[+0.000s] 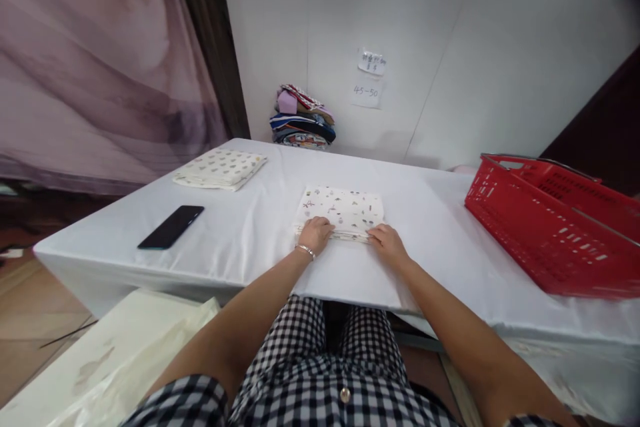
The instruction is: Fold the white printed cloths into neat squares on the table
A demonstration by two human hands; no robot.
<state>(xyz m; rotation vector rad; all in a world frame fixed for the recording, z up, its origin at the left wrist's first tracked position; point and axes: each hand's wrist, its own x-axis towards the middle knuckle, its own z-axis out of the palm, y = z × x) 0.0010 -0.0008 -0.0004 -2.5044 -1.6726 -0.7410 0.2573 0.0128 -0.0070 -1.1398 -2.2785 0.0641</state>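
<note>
While both hands are pressing flat on the near edge of the folded printed cloth (341, 212) at the white table (250, 240) centre, left hand (315, 233) and right hand (387, 243) open-palmed, fold-smoothing appears underway; lifting it likely needs pinching that edge.

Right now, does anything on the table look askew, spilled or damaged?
Nothing stands out. Both hands, left and right, rest on the near edge of a folded cloth; the phone, second cloth and basket lie undisturbed.

Black-and-white checked clothing (320, 373) — silver bracelet (305, 251) on left wrist
</note>
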